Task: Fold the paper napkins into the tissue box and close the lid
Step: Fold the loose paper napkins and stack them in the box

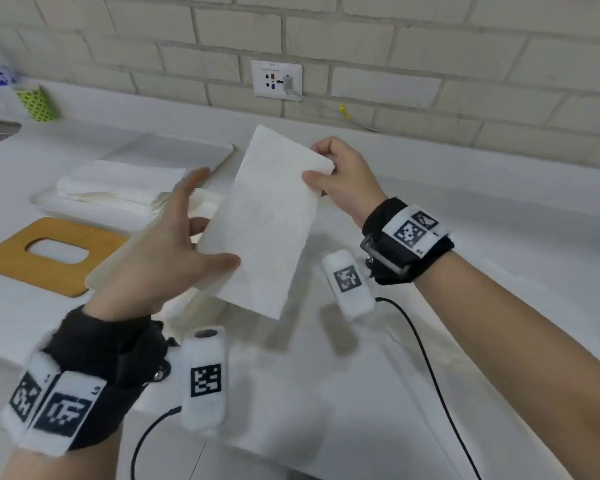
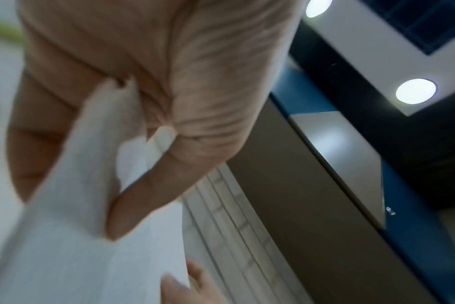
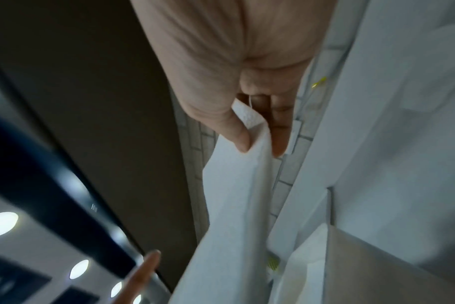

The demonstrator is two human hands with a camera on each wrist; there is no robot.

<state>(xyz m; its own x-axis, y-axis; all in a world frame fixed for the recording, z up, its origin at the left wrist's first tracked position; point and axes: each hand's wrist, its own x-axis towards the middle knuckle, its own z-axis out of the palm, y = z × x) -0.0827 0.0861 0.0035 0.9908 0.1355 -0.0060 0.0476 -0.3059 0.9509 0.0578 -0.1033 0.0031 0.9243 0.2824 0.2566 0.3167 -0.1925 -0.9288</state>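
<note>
A: While the counter (image 1: 430, 209) carries everything else, where is the napkin (image 1: 267, 223)?

B: In the air above it, between both hands, one folded white sheet tilted with its long edge running away from the person.

A: And the box (image 1: 146, 258)?

B: Under the left hand, open and mostly hidden. Its wooden lid (image 1: 45, 258) lies flat to the left, slot up. Behind them a tray (image 1: 49, 202) holds a stack (image 1: 122, 183) of napkins.

A: The right hand (image 1: 343, 181)?

B: Its thumb and fingers pinch the napkin's far corner; the wrist view shows this plainly.

A: The left hand (image 1: 167, 251)?

B: Its thumb presses the sheet's front, fingers spread behind, loosely straight. The blurred wrist view suggests a light grip.
</note>
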